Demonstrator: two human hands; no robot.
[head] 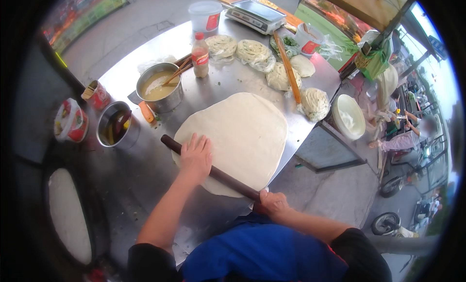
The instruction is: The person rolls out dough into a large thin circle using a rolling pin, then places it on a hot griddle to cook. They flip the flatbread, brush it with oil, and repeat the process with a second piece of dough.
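A large, thin sheet of pale dough (240,132) lies on the metal worktop (153,180) before me. Across its near left edge runs a dark wooden rolling pin (233,181), slanting down to the right. My left hand (196,156) rests over the pin near its far end, its fingers stretched out flat onto the dough. My right hand (273,203) is wrapped around the pin's near end, beside the table edge. The pin's tip there is hidden by that hand.
Left stand a pot of pale liquid (158,89), a pot of dark liquid (116,127) and an orange-handled tool (146,112). Beyond are a bottle (200,58), bagged coiled dough (316,103), a wooden stick (287,69) and a scale (256,16). A person (404,138) is at far right.
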